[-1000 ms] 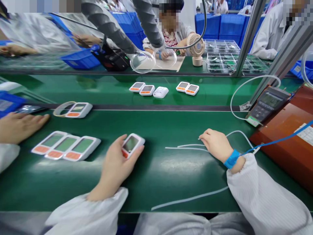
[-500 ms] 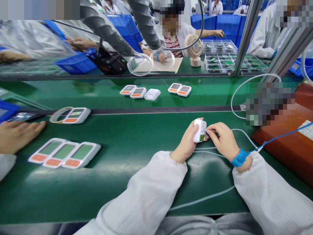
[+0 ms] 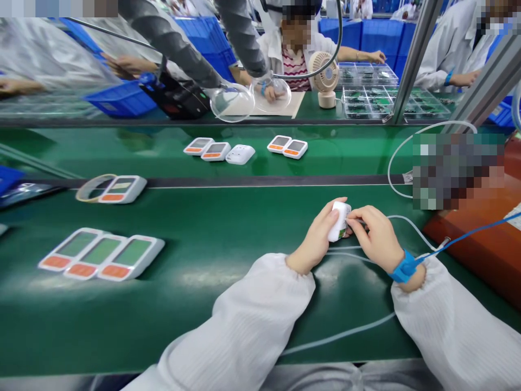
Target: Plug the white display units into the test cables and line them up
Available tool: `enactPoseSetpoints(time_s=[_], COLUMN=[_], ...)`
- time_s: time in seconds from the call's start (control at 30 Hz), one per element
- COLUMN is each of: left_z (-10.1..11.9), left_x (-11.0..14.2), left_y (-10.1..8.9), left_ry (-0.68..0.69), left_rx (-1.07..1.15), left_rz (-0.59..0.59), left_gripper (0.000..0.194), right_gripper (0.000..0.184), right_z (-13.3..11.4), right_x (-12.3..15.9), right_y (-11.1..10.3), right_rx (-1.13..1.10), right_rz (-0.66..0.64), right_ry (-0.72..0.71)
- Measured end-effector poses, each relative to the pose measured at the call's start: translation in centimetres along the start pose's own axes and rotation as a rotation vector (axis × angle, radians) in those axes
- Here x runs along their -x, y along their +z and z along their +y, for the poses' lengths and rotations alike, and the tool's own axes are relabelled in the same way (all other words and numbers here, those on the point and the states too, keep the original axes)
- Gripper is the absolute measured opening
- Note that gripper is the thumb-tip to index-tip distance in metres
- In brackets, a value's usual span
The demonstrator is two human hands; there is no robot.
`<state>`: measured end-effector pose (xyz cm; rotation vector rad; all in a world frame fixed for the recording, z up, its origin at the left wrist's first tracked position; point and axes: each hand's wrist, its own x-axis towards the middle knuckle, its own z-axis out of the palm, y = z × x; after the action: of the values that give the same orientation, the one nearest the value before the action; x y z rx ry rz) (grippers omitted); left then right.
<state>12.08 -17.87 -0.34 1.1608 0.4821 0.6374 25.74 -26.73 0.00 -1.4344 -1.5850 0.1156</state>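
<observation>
My left hand [image 3: 318, 234] is wrapped round a small white plastic device [image 3: 339, 221] and holds it up above the green bench. A green strip, like a bare circuit board, shows at the device's lower edge. At the right side of the device, my right hand [image 3: 373, 239] pinches with thumb and forefinger; whatever lies between the fingertips is too small to make out. A blue wrist strap [image 3: 404, 266] with a blue cord circles my right wrist. Pale cables [image 3: 350, 255] run across the bench beneath both hands.
Three white-and-orange display units [image 3: 118, 263] lie on the bench at left; another unit [image 3: 122, 190] lies beyond them beside a tape ring [image 3: 90, 189]. Several similar units [image 3: 215, 151] rest on the green strip behind. An orange-brown surface [image 3: 480, 233] stands right. Co-workers sit opposite.
The white device has turned in my left hand, showing its face more edge-on. A co-worker's hand at the left has gone from view. The units on the back strip have shifted left.
</observation>
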Motion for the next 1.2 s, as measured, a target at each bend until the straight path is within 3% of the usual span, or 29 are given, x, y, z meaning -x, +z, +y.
enactPoseSetpoints(time_s=[0.3, 0.63, 1.2], left_z=[-0.17, -0.04, -0.29], left_x=[0.17, 0.08, 0.21], left_y=[-0.21, 0.01, 0.00], left_ry=[0.013, 0.016, 0.019], left_rx=[-0.215, -0.096, -0.212], left_rz=[0.037, 0.059, 0.049], left_gripper=[0.065, 0.062, 0.069], right_gripper=[0.022, 0.021, 0.022], right_z=[-0.48, -0.61, -0.61], right_x=[0.28, 0.20, 0.26], right_y=[0.12, -0.01, 0.14], right_rx=[0.071, 0.135, 0.063], right_rz=[0.021, 0.075, 0.068], right_ry=[-0.027, -0.029, -0.039])
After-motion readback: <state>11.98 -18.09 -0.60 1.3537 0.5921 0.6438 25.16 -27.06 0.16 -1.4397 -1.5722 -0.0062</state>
